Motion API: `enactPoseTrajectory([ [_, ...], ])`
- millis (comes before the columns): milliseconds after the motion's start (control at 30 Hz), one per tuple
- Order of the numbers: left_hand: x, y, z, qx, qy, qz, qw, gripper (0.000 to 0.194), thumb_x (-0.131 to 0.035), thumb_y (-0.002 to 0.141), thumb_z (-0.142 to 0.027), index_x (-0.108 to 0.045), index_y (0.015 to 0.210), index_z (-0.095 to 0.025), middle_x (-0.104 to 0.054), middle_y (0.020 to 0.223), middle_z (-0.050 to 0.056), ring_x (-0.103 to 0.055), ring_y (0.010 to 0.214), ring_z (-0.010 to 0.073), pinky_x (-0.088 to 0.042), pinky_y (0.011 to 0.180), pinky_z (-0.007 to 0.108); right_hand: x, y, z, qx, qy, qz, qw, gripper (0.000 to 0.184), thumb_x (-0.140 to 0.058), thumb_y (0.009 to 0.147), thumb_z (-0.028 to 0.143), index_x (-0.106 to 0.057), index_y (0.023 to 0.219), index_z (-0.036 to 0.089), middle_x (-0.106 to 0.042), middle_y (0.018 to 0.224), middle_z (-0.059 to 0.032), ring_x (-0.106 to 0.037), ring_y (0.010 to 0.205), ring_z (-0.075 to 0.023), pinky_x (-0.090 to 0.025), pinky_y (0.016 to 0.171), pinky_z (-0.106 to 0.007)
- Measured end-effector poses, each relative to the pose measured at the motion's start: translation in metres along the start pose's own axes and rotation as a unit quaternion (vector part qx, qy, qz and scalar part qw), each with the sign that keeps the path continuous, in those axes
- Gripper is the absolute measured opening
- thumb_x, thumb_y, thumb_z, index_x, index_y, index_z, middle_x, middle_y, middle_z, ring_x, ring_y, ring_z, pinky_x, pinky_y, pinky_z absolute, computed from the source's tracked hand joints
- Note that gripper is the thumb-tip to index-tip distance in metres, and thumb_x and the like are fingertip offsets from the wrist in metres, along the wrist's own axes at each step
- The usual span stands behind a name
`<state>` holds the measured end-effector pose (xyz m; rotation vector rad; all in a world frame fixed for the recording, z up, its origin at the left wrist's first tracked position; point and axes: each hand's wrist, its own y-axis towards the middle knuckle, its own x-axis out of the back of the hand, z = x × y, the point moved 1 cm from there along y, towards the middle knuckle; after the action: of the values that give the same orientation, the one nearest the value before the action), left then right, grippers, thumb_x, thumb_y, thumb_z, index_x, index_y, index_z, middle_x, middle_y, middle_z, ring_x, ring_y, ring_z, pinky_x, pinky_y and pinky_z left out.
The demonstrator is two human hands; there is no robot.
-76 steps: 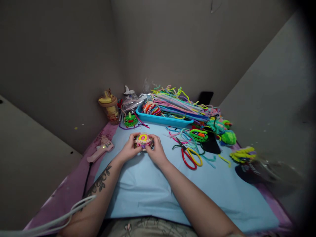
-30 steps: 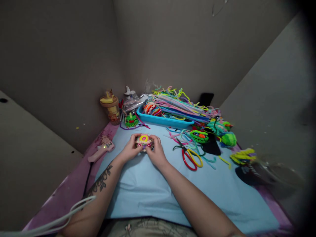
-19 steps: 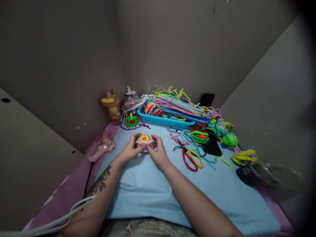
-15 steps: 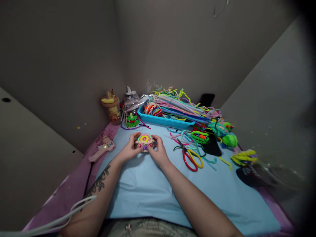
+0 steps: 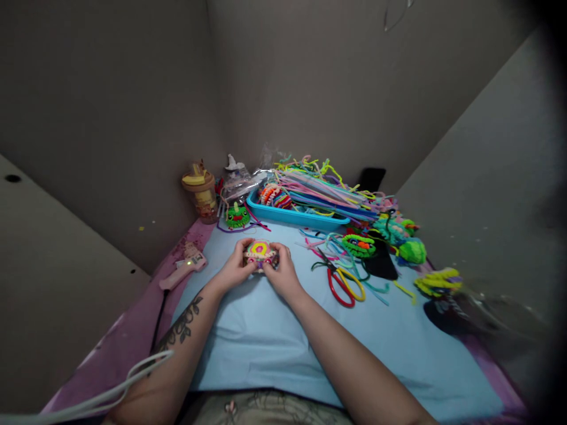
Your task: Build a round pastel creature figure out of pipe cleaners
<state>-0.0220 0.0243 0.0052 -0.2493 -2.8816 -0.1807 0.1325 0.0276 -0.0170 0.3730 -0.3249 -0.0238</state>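
Observation:
Between both hands I hold a small round pipe-cleaner figure (image 5: 260, 251), with pink, yellow and green rings on top, a cream edge and two pink eyes on the side facing me. My left hand (image 5: 236, 264) grips its left side, thumb at the front low edge. On the opposite side my right hand (image 5: 282, 268) has its thumb near the figure's front and its fingers curled round the back. Parts of the figure's sides and its underside are hidden by my fingers. It is just over the blue table cover (image 5: 261, 330).
Red-and-yellow-handled scissors (image 5: 345, 284) lie to the right beside cut pipe cleaners and a green figure (image 5: 358, 245). Behind is a blue tray (image 5: 301, 219) heaped with pipe cleaners. At left are a pink glue gun (image 5: 181, 273), a cup (image 5: 199, 195) and another green figure (image 5: 238, 216).
Both hands keep hold of the figure. It tilts slightly, showing more of its ringed top half a second ago and a little less now. The view has shifted slightly.

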Motion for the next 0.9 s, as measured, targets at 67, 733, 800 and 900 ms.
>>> enactPoseTrajectory([
  [67,-0.001,0.000,-0.001,0.001,0.000,-0.004,1.000,0.056,-0.063,0.072,-0.023,-0.035,0.120,-0.017,-0.051,0.117,0.010,-0.054,0.107,0.0244,-0.046,0.092,0.040,-0.001,0.000,-0.001,0.006,-0.007,0.000,1.000,0.041,-0.055,0.070,0.013,-0.049,0.110,0.020,-0.051,0.112,-0.0088,-0.051,0.108,-0.0234,-0.044,0.096,-0.041],
  [733,0.004,-0.002,0.008,-0.014,-0.028,0.000,1.000,0.072,-0.070,0.070,-0.027,-0.029,0.128,-0.017,-0.035,0.141,0.019,-0.036,0.133,0.0301,-0.032,0.108,0.047,0.005,-0.002,-0.004,-0.018,0.044,0.027,0.999,0.052,-0.061,0.068,0.016,-0.047,0.118,0.022,-0.050,0.118,-0.0084,-0.052,0.112,-0.0234,-0.045,0.097,-0.040],
  [800,0.002,-0.002,0.007,-0.013,-0.015,0.002,1.000,0.069,-0.069,0.072,-0.028,-0.030,0.128,-0.017,-0.038,0.138,0.018,-0.040,0.129,0.0293,-0.035,0.107,0.047,0.004,-0.002,-0.002,-0.017,0.033,0.024,0.999,0.051,-0.060,0.069,0.015,-0.047,0.118,0.022,-0.050,0.118,-0.0083,-0.052,0.112,-0.0233,-0.044,0.098,-0.040],
  [900,0.002,-0.002,0.006,-0.007,-0.005,0.001,1.000,0.065,-0.068,0.074,-0.029,-0.033,0.127,-0.017,-0.042,0.134,0.017,-0.045,0.125,0.0292,-0.037,0.105,0.048,0.004,-0.001,-0.001,-0.011,0.018,0.018,1.000,0.049,-0.060,0.069,0.015,-0.048,0.116,0.021,-0.050,0.118,-0.0092,-0.051,0.113,-0.0239,-0.043,0.099,-0.042],
])
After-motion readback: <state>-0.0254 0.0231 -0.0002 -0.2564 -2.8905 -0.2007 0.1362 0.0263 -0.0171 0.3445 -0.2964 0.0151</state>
